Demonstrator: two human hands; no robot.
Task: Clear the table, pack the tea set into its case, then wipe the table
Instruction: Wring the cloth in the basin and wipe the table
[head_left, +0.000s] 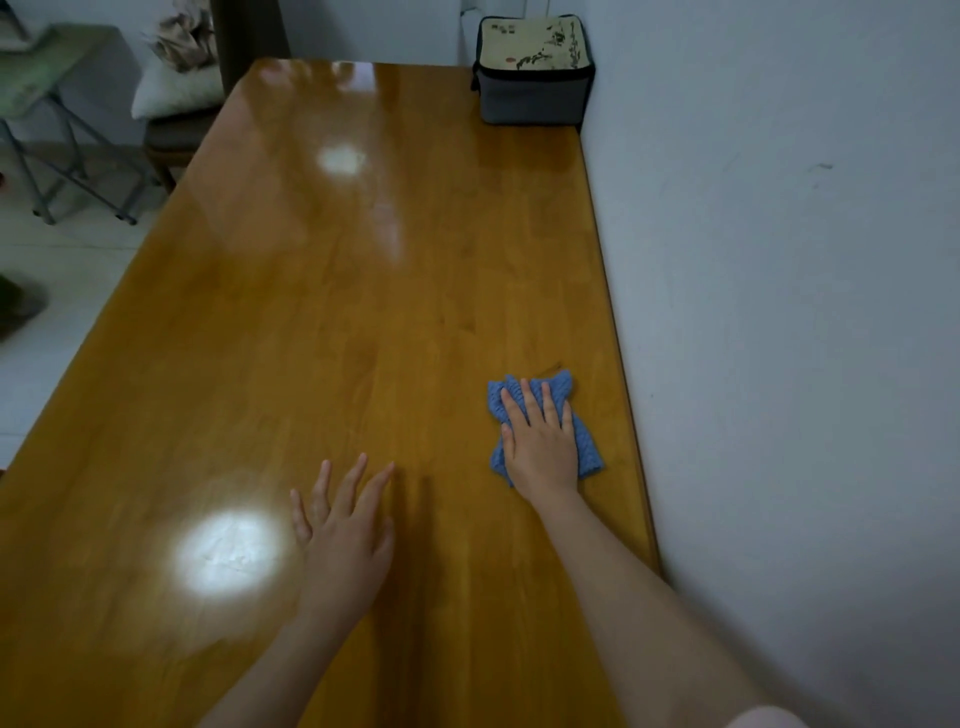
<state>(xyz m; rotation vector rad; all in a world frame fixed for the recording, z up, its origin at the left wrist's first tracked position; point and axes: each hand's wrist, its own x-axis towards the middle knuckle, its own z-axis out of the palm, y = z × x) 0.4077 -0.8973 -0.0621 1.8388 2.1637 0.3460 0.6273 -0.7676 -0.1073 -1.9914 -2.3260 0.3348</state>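
A blue knitted cloth (584, 447) lies crumpled on the glossy wooden table (363, 291) near its right edge. My right hand (540, 441) presses flat on the cloth with straight, spread fingers. To its left, my left hand (343, 530) is over the bare wood with its fingers straight and spread, holding nothing. The tea set case (532, 73), grey with a cream lid bearing an ink painting, stands zipped at the far right corner of the table.
A white wall (779, 312) runs along the table's right edge. Beyond the far left corner stands a chair with a white cushion (174, 88), and a folding table (47, 78) stands further left on the tiled floor.
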